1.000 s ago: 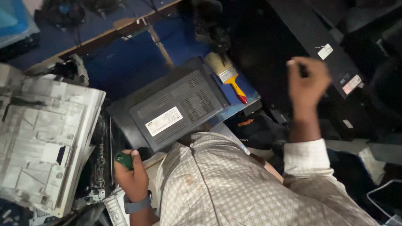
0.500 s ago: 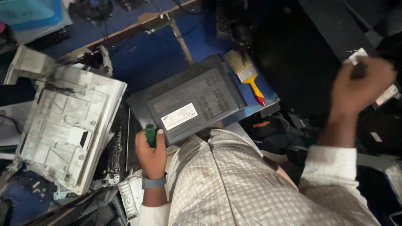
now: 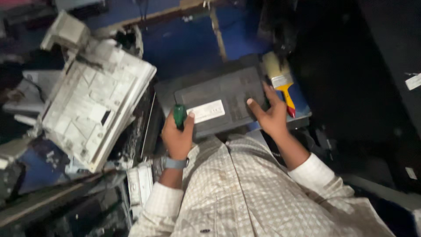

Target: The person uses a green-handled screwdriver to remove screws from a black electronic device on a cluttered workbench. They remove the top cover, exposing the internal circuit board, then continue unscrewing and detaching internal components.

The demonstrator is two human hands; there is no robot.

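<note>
Blue worktop (image 3: 184, 44): right hand (image 3: 272, 115) now down, spread flat on black unit (image 3: 219, 103); left hand (image 3: 177, 136) still grips green-handled tool (image 3: 179, 116).

The right hand (image 3: 271, 115) was raised in the air at the right, well apart from the black box (image 3: 219, 102), both 1 second and half a second ago. Now it lies spread flat on the right part of the box, fingers touching its top, just beside the paintbrush (image 3: 280, 81). The left hand (image 3: 176, 134), which gripped the green-handled tool (image 3: 179, 116) near the box's near-left corner, now holds it against the box's near edge, beside the white label (image 3: 206, 110). The view has swung, so the grey plastic housing (image 3: 94, 103) sits further right.
</note>
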